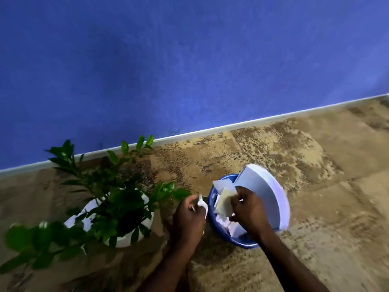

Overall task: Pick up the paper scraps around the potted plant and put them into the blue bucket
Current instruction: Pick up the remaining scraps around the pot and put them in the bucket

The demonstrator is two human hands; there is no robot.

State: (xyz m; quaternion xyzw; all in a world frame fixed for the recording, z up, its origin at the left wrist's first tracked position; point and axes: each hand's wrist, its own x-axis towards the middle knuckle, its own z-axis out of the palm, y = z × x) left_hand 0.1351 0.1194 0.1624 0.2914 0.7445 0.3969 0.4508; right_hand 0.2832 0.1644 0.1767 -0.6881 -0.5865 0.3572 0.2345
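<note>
The blue bucket (220,228) stands on the floor right of centre, with several white paper pieces (230,225) inside and a large white sheet (265,199) leaning out of its right side. My right hand (249,209) is over the bucket's mouth, pinching a cream paper scrap (224,202). My left hand (189,216) is just left of the bucket's rim, closed on a small white paper scrap (202,204). The potted plant (117,199), green leaves in a white pot (124,242), stands to the left of both hands.
A blue wall (189,70) with a white skirting strip (252,123) runs behind the plant and bucket. The floor (315,165) is mottled brown tile. A blurred leafy branch (37,245) reaches toward the lower left.
</note>
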